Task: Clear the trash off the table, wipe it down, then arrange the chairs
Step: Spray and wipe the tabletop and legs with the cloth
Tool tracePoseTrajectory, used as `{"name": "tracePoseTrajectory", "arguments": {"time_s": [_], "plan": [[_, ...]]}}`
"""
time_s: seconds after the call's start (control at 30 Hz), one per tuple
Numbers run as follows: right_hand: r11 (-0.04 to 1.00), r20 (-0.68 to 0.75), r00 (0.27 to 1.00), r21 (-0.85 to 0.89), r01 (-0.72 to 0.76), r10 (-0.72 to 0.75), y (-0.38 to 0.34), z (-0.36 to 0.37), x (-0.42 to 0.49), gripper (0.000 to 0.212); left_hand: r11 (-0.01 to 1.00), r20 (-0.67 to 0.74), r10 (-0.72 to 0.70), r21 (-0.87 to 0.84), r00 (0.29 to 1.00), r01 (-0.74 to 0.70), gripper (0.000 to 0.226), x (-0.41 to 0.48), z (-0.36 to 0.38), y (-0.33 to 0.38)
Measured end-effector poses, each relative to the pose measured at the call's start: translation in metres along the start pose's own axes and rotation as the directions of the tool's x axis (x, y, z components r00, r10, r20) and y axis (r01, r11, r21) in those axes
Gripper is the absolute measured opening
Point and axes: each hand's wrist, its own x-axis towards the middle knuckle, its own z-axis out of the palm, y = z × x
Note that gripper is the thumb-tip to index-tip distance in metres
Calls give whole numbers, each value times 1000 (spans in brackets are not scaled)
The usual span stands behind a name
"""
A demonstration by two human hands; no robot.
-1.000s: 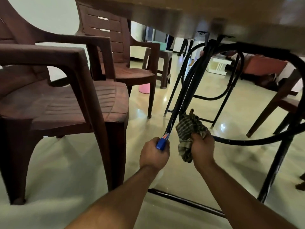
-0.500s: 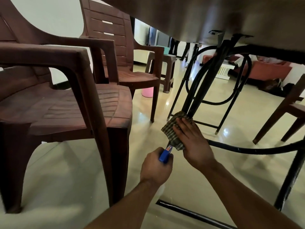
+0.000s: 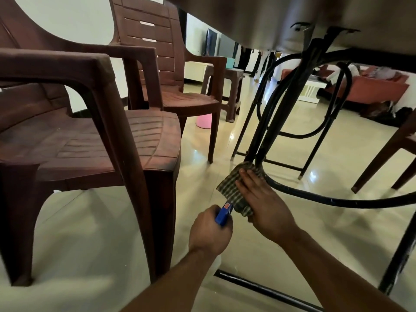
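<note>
Olive checked cloth (image 3: 232,192), creased, right hand (image 3: 265,207) flat on it

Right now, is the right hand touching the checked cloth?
Touching. The head view shows the right hand lying flat on the checked cloth, pressing it against the black table leg. The left hand grips a blue object.

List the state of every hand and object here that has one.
left hand: grips the blue handle, fingers curled round it.
right hand: fingers straight, pressing the checked cloth on the table leg.
checked cloth: partly wrapped round the table leg, under the right hand.
near chair: upright on the floor.
far chair: upright, behind the near one.
stool: upright.
</note>
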Motion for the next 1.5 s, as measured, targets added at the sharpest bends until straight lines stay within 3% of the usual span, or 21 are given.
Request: {"name": "tracePoseTrajectory", "arguments": {"time_s": [0.1, 0.2, 0.27, 0.37, 0.43, 0.53, 0.6, 0.7, 0.77, 0.83, 0.97, 1.07, 1.13, 1.2, 1.23, 1.3, 1.37, 1.43, 1.5], "plan": [[996, -81, 996, -77, -46, 39, 1, -16, 22, 98, 998, 52, -53, -27, 997, 54, 14, -6, 0, -11], [993, 3, 994, -55, -106, 106, -12, -10, 27, 91, 994, 61, -107, -18, 992, 108, 14, -14, 0, -19], [1000, 100, 995, -3, 1, 0, -20, 10, 6, 96, 997, 57, -81, 6, 995, 81, 13, -20, 0, -25], [974, 282, 934, 3, 225, -217, -28, 29, -17, 105, 996, 105, -89, 22, 990, 87, 10, -27, -2, -35], [985, 181, 973, -65, 158, -144, -29, 21, -6, 101, 992, 128, -124, 29, 984, 121, 13, -32, -6, -41], [987, -97, 992, -129, -99, 87, -18, -7, 25, 86, 993, 120, -122, 19, 985, 120, 11, -36, -8, -41], [977, -131, 984, -162, -138, 117, -14, -9, 25, 78, 994, 118, -106, 14, 987, 105, 9, -39, -7, -41], [993, 3, 999, -111, 44, -44, -31, 27, -12, 79, 993, 137, -114, 23, 984, 112, 14, -49, -4, -47], [965, 212, 950, -78, 251, -230, -48, 62, -43, 83, 991, 133, -121, 80, 984, 111, 15, -57, 0, -58], [938, 285, 913, -101, 331, -291, -60, 78, -59, 78, 988, 140, -124, 111, 982, 109, 14, -64, 2, -65], [978, 46, 999, -205, 37, -29, -60, 59, -36, 76, 971, 143, -183, 181, 973, 156, 23, -68, 4, -76], [979, -73, 989, -153, -135, 125, -46, 49, -24, 71, 955, 120, -259, 179, 958, 236, 29, -72, 8, -88], [988, -31, 996, -129, -82, 78, -48, 65, -32, 72, 945, 87, -298, 165, 951, 281, 29, -77, 12, -96], [997, 111, 992, -49, 59, -54, -61, 91, -53, 82, 935, 70, -340, 137, 938, 328, 24, -84, 18, -103], [988, 198, 968, 9, 154, -153, -69, 104, -65, 86, 929, 69, -358, 133, 931, 347, 22, -88, 21, -106], [931, 385, 854, 43, 361, -349, -87, 127, -88, 82, 919, 79, -387, 117, 919, 377, 19, -95, 24, -115], [896, 476, 784, 20, 444, -399, -95, 137, -98, 72, 913, 85, -403, 111, 911, 393, 18, -99, 24, -123], [930, 435, 848, -57, 363, -304, -95, 136, -97, 77, 907, 70, -411, 128, 909, 401, 16, -102, 23, -132], [973, 330, 936, -150, 177, -120, -92, 128, -89, 82, 897, 59, -432, 135, 900, 422, 14, -106, 19, -137]]}}
